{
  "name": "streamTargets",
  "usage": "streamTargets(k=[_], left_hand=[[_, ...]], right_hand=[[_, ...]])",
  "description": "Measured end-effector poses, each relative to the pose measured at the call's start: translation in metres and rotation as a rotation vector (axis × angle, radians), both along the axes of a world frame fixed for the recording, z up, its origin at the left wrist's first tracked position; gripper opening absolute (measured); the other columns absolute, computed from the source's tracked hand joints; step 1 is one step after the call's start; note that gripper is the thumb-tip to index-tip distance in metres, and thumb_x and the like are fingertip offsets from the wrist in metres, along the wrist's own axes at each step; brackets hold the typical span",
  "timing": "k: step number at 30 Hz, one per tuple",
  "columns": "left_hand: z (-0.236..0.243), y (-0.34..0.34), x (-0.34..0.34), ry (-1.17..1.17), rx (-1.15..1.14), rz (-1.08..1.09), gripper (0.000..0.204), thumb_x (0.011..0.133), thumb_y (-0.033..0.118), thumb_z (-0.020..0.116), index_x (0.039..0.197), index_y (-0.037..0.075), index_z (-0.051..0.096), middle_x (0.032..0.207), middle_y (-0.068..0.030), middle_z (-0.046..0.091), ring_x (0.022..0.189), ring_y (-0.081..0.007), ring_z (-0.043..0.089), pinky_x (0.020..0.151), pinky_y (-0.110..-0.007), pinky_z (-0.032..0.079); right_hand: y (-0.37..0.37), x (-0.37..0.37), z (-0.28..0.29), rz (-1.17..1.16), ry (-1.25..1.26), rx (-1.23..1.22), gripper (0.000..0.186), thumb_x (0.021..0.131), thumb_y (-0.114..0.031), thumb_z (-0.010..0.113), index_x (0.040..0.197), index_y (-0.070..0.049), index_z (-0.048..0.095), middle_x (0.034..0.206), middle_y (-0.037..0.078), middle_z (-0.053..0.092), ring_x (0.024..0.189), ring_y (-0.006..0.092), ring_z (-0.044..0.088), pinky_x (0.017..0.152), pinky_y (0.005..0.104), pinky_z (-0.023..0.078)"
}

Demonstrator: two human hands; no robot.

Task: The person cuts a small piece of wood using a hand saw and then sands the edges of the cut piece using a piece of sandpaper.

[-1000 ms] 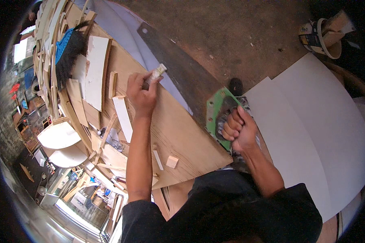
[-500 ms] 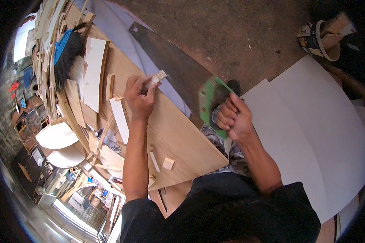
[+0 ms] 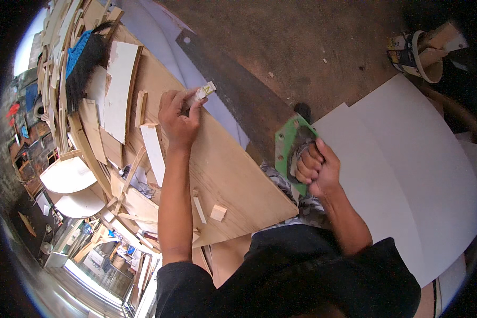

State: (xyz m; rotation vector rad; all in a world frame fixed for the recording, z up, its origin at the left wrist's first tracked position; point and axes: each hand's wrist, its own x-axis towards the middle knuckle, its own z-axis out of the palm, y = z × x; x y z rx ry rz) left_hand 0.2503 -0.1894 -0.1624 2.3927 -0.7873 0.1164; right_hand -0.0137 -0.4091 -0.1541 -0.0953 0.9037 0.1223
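The left hand (image 3: pixel 179 117) was closed on a small pale wood piece (image 3: pixel 205 90), pinched between thumb and fingers at the far edge of the plywood board (image 3: pixel 233 175). The right hand (image 3: pixel 315 167) was clenched around the green handle (image 3: pixel 287 146) of a handsaw, whose dark blade (image 3: pixel 233 79) ran up and to the left along the board's edge, just beside the held piece. The blade was seen lying close against that edge; whether its teeth met the wood could not be told.

On the board, a white strip (image 3: pixel 153 147) lay near the left wrist, and a small wood block (image 3: pixel 218 212) with a thin offcut (image 3: pixel 199 208) lay near the left forearm. A white panel (image 3: pixel 121 90) and a black-bristled brush with blue back (image 3: pixel 85 61) were placed farther left, among stacked wood scraps. Large white sheets (image 3: pixel 408 169) were spread on the floor to the right, well apart from the saw. A tipped bucket (image 3: pixel 416 53) was seen at the upper right on the brown floor (image 3: pixel 323 42).
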Motion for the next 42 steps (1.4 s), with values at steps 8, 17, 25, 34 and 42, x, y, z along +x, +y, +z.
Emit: streamTargets(k=[8,17,25,34,42], left_hand=[[0.000,-0.003,-0.004,0.027,-0.012,0.052,0.024,0.076,0.005,0.084,0.100,0.006,0.080,0.081,-0.0087,0.062,0.075,-0.0234,0.059,0.066,-0.036,0.047],[0.005,-0.005,-0.004,-0.004,-0.015,0.015,0.023,0.076,0.007,0.086,0.099,0.006,0.080,0.080,-0.0086,0.060,0.072,-0.0231,0.057,0.063,-0.035,0.046],[-0.003,0.000,0.003,0.024,0.005,0.043,0.022,0.076,0.008,0.087,0.097,0.005,0.079,0.079,-0.0086,0.060,0.072,-0.0229,0.057,0.064,-0.034,0.046],[0.000,-0.004,-0.001,0.066,-0.032,0.039,0.022,0.077,0.003,0.084,0.099,0.005,0.080,0.081,-0.0084,0.062,0.073,-0.0222,0.058,0.064,-0.034,0.047],[-0.001,-0.007,0.003,0.079,-0.040,0.081,0.023,0.077,0.005,0.085,0.099,0.005,0.080,0.082,-0.0087,0.063,0.072,-0.0224,0.059,0.064,-0.035,0.047]], right_hand=[[-0.003,0.055,-0.009,-0.040,-0.072,-0.036,0.051,0.107,-0.044,0.054,0.066,-0.021,0.033,0.052,-0.005,0.026,0.039,0.0089,0.022,0.036,0.0290,0.020],[0.001,0.014,-0.004,-0.010,-0.115,-0.022,0.049,0.108,-0.043,0.052,0.068,-0.019,0.035,0.055,-0.005,0.030,0.043,0.0089,0.026,0.039,0.0282,0.026],[-0.005,-0.006,-0.010,-0.010,-0.136,0.001,0.048,0.107,-0.046,0.056,0.070,-0.020,0.038,0.053,-0.006,0.029,0.040,0.0099,0.027,0.037,0.0300,0.022],[-0.007,0.009,-0.015,-0.014,-0.156,0.035,0.046,0.106,-0.043,0.056,0.071,-0.019,0.039,0.055,-0.005,0.030,0.043,0.0098,0.028,0.040,0.0288,0.024],[-0.003,0.059,-0.025,-0.032,-0.173,0.032,0.047,0.107,-0.042,0.055,0.069,-0.020,0.037,0.055,-0.006,0.030,0.043,0.0102,0.027,0.039,0.0291,0.023]])
